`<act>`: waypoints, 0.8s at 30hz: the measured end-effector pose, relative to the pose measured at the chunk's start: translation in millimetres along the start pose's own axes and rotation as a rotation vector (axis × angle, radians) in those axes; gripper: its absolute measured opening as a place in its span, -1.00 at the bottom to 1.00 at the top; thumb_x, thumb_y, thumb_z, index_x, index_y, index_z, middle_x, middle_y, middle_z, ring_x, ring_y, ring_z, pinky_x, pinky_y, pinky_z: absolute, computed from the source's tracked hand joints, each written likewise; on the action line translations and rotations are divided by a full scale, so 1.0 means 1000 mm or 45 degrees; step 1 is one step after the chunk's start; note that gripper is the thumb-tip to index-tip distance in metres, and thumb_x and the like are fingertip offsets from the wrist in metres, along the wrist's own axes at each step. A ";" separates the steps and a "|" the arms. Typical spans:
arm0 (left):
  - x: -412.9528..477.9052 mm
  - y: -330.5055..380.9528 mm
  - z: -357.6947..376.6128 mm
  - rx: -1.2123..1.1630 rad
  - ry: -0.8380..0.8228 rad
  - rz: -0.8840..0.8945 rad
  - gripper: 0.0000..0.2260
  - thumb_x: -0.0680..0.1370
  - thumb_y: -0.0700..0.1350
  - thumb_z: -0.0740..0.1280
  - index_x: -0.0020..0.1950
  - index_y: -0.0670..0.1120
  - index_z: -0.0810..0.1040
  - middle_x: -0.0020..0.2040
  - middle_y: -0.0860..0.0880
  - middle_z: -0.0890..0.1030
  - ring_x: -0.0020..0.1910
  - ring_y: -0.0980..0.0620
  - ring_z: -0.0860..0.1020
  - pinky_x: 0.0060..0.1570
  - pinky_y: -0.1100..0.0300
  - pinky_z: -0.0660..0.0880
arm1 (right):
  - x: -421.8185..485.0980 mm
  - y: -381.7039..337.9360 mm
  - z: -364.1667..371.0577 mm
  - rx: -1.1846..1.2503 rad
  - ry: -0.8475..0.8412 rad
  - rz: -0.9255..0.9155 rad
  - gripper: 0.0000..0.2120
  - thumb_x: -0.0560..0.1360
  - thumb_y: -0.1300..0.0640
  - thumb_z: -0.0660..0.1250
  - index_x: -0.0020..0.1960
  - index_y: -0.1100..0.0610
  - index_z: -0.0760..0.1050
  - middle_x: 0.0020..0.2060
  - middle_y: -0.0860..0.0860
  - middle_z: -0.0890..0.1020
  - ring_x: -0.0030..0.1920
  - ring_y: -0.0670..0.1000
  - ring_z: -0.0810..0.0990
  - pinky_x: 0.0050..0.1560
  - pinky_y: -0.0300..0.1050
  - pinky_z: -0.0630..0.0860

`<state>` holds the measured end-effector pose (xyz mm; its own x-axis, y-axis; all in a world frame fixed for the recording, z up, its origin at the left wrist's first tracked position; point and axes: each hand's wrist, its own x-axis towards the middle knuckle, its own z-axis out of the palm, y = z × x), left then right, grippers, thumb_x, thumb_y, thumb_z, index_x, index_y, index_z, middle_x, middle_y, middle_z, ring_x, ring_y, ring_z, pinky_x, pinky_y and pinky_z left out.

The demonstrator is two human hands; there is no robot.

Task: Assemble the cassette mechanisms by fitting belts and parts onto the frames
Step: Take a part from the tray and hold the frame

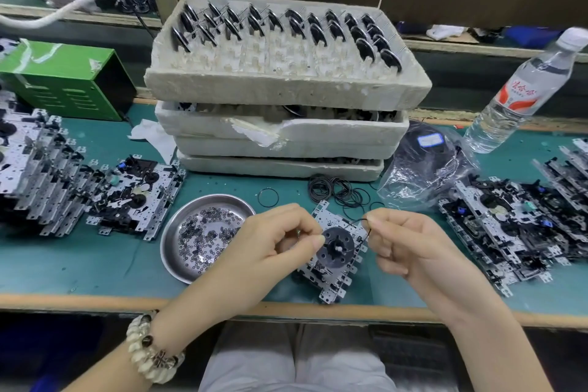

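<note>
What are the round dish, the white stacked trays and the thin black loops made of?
Round dish: likely stainless steel, from its bright mirror-like sheen. White trays: foamed plastic by the look, with a grainy, crumbling torn edge. Black loops: probably rubber, thin, matt and lying limp.

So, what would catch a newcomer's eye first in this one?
The stack of white foam trays at centre back, its top tray lined with black flywheels. In front, the right hand pinches a thin black belt over a frame with a black wheel, the left hand curled beside it. A steel dish of rings sits to the left.
</note>
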<state>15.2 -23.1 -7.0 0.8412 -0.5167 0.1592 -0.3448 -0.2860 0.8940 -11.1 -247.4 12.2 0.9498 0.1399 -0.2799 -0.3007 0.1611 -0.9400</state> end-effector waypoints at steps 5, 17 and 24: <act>0.000 -0.003 0.008 -0.313 0.020 -0.205 -0.83 0.48 0.16 0.34 -0.19 0.09 0.60 -0.37 0.18 0.46 -0.40 0.21 0.37 -0.37 0.43 0.29 | -0.008 0.002 0.013 -0.093 0.131 -0.194 -0.85 0.33 0.01 0.48 -0.34 0.05 0.60 -0.47 -0.07 0.34 -0.38 -0.01 0.11 -0.40 -0.19 0.04; 0.001 0.002 0.011 -0.622 -0.007 -0.375 -0.83 0.39 0.15 0.39 -0.30 0.08 0.57 -0.41 0.14 0.38 -0.49 0.16 0.24 -0.49 0.41 0.21 | -0.013 0.005 0.019 -0.370 0.414 -0.525 -0.82 0.25 0.03 0.53 -0.28 0.14 0.67 -0.31 0.11 0.61 -0.23 0.24 0.44 -0.17 0.00 0.40; 0.001 -0.002 0.012 -0.627 -0.020 -0.381 -0.82 0.39 0.15 0.39 -0.30 0.07 0.58 -0.43 0.16 0.36 -0.49 0.15 0.21 -0.49 0.41 0.19 | -0.010 0.008 0.019 -0.430 0.430 -0.521 -0.86 0.26 0.01 0.53 -0.30 0.08 0.67 -0.34 0.03 0.61 -0.31 -0.03 0.44 -0.27 -0.21 0.38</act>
<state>11.6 -32.2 -13.9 0.8649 -0.4839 -0.1333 0.1446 -0.0141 0.9894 -24.2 -228.7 11.2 0.9737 -0.1927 0.1216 0.0848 -0.1887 -0.9784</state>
